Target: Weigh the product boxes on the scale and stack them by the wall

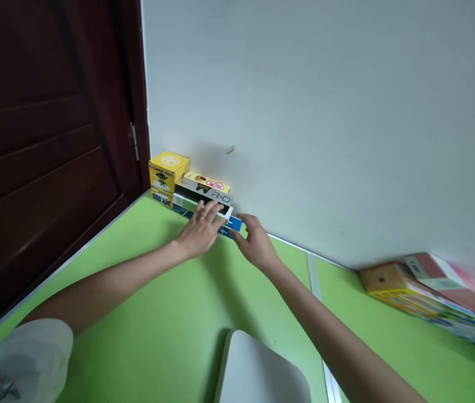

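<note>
Against the wall, in the corner, small boxes are stacked. My left hand has its fingers spread over the front of a silver and black box marked R&O. Below that box lies a flat blue box, partly hidden by my left hand. My right hand is at the blue box's right end, thumb and fingers apart; whether it touches the box I cannot tell. A yellow carton stands left of the R&O box, and a yellow box with a red oval logo lies behind it.
Along the wall at right, colourful boxes are piled, blurred. A pale rounded slab sits at the front of the green tabletop. At lower left is a whitish container with thin dark items. A dark door borders the left.
</note>
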The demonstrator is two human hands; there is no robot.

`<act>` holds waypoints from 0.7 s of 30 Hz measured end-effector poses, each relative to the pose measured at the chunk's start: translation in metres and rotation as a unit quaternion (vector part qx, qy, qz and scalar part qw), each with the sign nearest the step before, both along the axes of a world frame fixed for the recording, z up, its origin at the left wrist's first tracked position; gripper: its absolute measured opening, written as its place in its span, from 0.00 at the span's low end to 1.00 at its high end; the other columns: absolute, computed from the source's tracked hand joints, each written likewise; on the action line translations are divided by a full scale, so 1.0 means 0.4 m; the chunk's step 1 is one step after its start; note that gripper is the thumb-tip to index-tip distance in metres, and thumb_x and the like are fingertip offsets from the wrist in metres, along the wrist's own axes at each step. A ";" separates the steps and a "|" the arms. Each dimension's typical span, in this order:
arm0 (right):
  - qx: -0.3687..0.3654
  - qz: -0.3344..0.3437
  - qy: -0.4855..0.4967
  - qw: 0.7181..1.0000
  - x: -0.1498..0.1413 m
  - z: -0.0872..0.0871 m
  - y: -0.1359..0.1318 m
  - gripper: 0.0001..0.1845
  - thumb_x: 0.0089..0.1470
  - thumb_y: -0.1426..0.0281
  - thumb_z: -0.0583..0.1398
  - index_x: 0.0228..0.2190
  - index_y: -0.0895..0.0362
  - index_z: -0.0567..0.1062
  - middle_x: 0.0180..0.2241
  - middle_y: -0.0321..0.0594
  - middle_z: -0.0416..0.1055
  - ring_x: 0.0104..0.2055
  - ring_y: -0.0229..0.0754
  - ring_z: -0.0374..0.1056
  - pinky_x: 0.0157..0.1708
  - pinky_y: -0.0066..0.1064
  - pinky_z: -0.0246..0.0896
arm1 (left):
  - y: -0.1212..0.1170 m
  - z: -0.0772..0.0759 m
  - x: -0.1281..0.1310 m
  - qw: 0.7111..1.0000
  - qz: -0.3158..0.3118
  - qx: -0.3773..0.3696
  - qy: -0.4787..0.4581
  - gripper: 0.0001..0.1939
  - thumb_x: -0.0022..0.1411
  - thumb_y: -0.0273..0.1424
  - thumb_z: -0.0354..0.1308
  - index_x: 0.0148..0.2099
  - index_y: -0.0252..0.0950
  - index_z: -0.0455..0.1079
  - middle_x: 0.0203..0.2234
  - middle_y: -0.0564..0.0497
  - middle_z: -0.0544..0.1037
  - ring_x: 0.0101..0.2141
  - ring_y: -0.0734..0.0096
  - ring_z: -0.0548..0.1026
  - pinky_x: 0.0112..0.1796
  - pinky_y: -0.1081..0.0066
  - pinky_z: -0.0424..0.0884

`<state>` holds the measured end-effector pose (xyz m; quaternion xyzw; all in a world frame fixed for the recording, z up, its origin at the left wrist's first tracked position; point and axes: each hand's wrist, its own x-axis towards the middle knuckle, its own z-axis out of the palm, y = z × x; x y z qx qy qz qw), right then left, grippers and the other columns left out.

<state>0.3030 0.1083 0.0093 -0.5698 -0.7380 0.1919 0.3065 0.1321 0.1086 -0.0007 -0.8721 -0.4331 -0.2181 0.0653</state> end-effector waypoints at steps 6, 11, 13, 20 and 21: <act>-0.125 0.194 0.015 0.973 0.096 0.084 -0.328 0.12 0.50 0.77 0.53 0.24 0.56 0.75 0.25 0.36 0.73 0.26 0.38 0.66 0.29 0.30 0.62 | -0.242 0.121 0.113 0.933 -0.216 -0.251 0.140 0.09 0.58 0.26 0.52 0.32 0.31 0.74 0.32 0.42 0.78 0.39 0.59 0.75 0.46 0.60 0.71; -0.228 0.240 0.043 0.943 0.225 0.125 -0.547 0.09 0.50 0.74 0.58 0.23 0.54 0.77 0.23 0.32 0.75 0.23 0.34 0.66 0.25 0.23 0.60 | -0.399 0.192 0.226 0.826 -0.326 -0.413 0.204 0.06 0.54 0.27 0.55 0.27 0.35 0.72 0.28 0.48 0.79 0.28 0.67 0.76 0.31 0.70 0.71; -0.235 0.224 0.075 0.943 0.288 0.129 -0.601 0.14 0.48 0.80 0.55 0.26 0.53 0.78 0.28 0.34 0.77 0.28 0.36 0.70 0.30 0.24 0.63 | -0.432 0.203 0.288 0.814 -0.351 -0.411 0.214 0.07 0.54 0.26 0.54 0.25 0.36 0.71 0.26 0.48 0.78 0.30 0.65 0.76 0.34 0.69 0.71; -0.103 -0.115 0.326 0.933 0.586 0.046 -0.594 0.11 0.41 0.77 0.58 0.27 0.53 0.78 0.26 0.35 0.77 0.30 0.40 0.73 0.33 0.32 0.69 | -0.357 0.136 0.579 0.852 -0.273 -0.446 -0.017 0.20 0.58 0.25 0.50 0.54 0.33 0.66 0.51 0.38 0.73 0.51 0.59 0.72 0.50 0.59 0.69; -0.072 -0.177 0.359 0.913 0.639 0.032 -0.571 0.09 0.41 0.75 0.59 0.28 0.55 0.77 0.27 0.36 0.77 0.31 0.41 0.74 0.34 0.33 0.69 | -0.327 0.124 0.629 0.850 -0.238 -0.462 -0.088 0.23 0.58 0.25 0.51 0.56 0.31 0.63 0.54 0.36 0.71 0.53 0.58 0.70 0.51 0.58 0.69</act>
